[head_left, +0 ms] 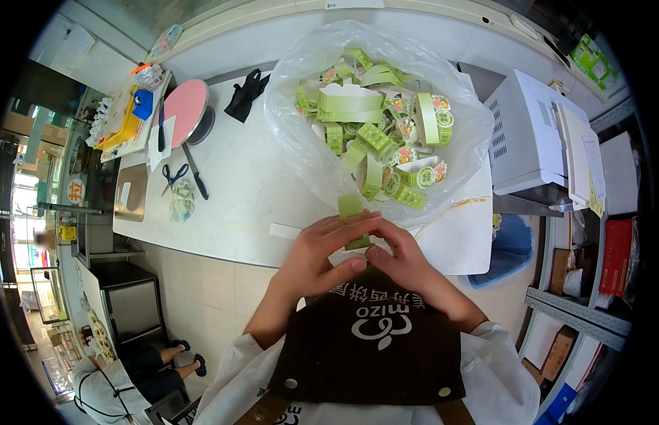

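Note:
At the table's near edge, my left hand (317, 249) and my right hand (402, 249) meet around a green paper strip (350, 207). One end of the strip sticks up past my left fingers, and its lower part shows between my hands. Both hands are curled on it, with the fingertips close together; part of the grip is hidden. Just beyond, a large clear plastic bag (290, 142) lies wide with its mouth spread. Inside it are several green and white paper bands (351, 105), some bent into loops and bearing floral ends.
On the white table (237, 191) at left are scissors (175, 173), a knife (197, 177), a pink turntable (188, 106), a black glove (246, 95) and a crumpled wrapper (182, 200). A white appliance (531, 134) stands right, above a blue bag (507, 251). Another person (124, 386) is at lower left.

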`<control>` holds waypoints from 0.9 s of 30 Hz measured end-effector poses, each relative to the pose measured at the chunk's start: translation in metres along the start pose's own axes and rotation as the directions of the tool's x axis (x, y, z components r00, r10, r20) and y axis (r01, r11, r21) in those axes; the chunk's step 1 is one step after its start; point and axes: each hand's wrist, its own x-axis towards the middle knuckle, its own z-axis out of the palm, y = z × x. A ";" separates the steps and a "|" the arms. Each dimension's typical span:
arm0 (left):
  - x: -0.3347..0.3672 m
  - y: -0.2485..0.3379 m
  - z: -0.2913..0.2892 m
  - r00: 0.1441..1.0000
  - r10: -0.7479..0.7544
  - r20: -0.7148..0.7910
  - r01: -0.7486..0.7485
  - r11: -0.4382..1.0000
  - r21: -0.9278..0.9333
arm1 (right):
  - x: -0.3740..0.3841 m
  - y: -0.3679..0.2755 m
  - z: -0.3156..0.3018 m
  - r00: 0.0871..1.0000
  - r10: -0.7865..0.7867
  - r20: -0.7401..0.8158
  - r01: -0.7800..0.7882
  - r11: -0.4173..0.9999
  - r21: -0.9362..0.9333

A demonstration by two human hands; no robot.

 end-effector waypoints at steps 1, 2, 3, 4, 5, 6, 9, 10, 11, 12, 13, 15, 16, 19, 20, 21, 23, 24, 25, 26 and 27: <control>0.000 -0.001 -0.001 0.999 0.017 0.038 -0.018 1.000 0.016 | 0.001 -0.002 0.000 1.000 0.021 0.010 -0.022 0.996 0.084; 0.001 0.002 0.001 1.000 0.002 -0.009 -0.002 1.000 0.011 | 0.001 -0.001 -0.001 0.999 0.038 0.010 -0.038 0.998 0.042; 0.002 0.006 0.003 0.998 -0.015 -0.056 0.015 1.000 0.007 | 0.002 0.000 -0.002 0.998 0.054 0.012 -0.054 0.999 0.000; 0.003 0.009 0.004 0.994 -0.031 -0.104 0.032 0.999 0.001 | 0.002 0.001 -0.003 0.997 0.070 0.012 -0.069 0.997 -0.042; 0.004 0.009 0.005 0.984 -0.068 -0.163 0.070 0.997 0.008 | 0.002 0.001 -0.004 1.000 0.015 0.011 -0.013 0.993 -0.119; 0.005 0.008 0.005 0.970 -0.104 -0.221 0.109 0.994 0.012 | 0.002 0.001 -0.004 0.999 -0.040 0.014 0.042 0.980 -0.197; 0.005 0.004 0.001 0.958 -0.121 -0.261 0.140 0.989 0.055 | 0.004 -0.003 -0.005 0.983 -0.176 0.055 0.185 0.925 -0.333; 0.005 0.002 0.000 0.961 -0.113 -0.251 0.136 0.988 0.075 | 0.004 -0.004 -0.005 0.974 -0.216 0.073 0.228 0.904 -0.362; 0.005 0.003 0.000 0.966 -0.127 -0.225 0.145 0.987 0.066 | 0.005 -0.003 -0.005 0.973 -0.222 0.068 0.231 0.900 -0.371; 0.005 0.005 0.000 0.970 -0.141 -0.199 0.155 0.986 0.058 | 0.005 -0.003 -0.005 0.972 -0.228 0.063 0.234 0.895 -0.379; 0.004 0.006 0.000 0.973 -0.155 -0.172 0.165 0.985 0.050 | 0.006 -0.002 -0.005 0.971 -0.233 0.059 0.237 0.891 -0.387; 0.002 0.004 0.002 0.976 -0.170 -0.139 0.176 0.984 0.035 | 0.005 0.002 -0.004 0.976 -0.218 0.025 0.211 0.900 -0.381; 0.001 0.002 0.003 0.977 -0.177 -0.123 0.181 0.983 0.027 | 0.005 0.004 -0.004 0.978 -0.210 0.009 0.198 0.904 -0.379; 0.003 -0.001 0.007 0.987 -0.126 -0.099 0.126 0.992 -0.006 | 0.005 0.005 -0.004 0.989 -0.147 -0.026 0.125 0.909 -0.397; 0.003 -0.001 0.007 0.986 -0.124 -0.109 0.125 0.992 0.003 | 0.005 0.007 -0.004 0.989 -0.143 -0.030 0.121 0.915 -0.386; 0.003 -0.002 0.007 0.986 -0.120 -0.118 0.123 0.992 0.012 | 0.006 0.008 -0.004 0.990 -0.140 -0.036 0.116 0.920 -0.375; 0.002 -0.001 0.007 0.975 -0.151 -0.160 0.153 0.988 0.001 | 0.007 0.007 -0.004 0.990 -0.137 -0.035 0.116 0.929 -0.351; 0.001 0.001 0.007 0.963 -0.186 -0.193 0.186 0.982 -0.020 | 0.008 0.005 -0.004 0.990 -0.138 -0.029 0.121 0.934 -0.336; 0.000 0.002 0.006 0.949 -0.222 -0.224 0.218 0.975 -0.041 | 0.008 0.003 -0.004 0.990 -0.139 -0.022 0.125 0.939 -0.321; -0.002 -0.002 0.004 0.942 -0.197 -0.271 0.184 0.980 -0.075 | 0.009 0.003 -0.004 0.991 -0.131 -0.017 0.119 0.936 -0.331; -0.004 -0.008 0.003 0.932 -0.173 -0.319 0.146 0.984 -0.107 | 0.008 0.002 -0.005 0.992 -0.124 -0.012 0.112 0.933 -0.342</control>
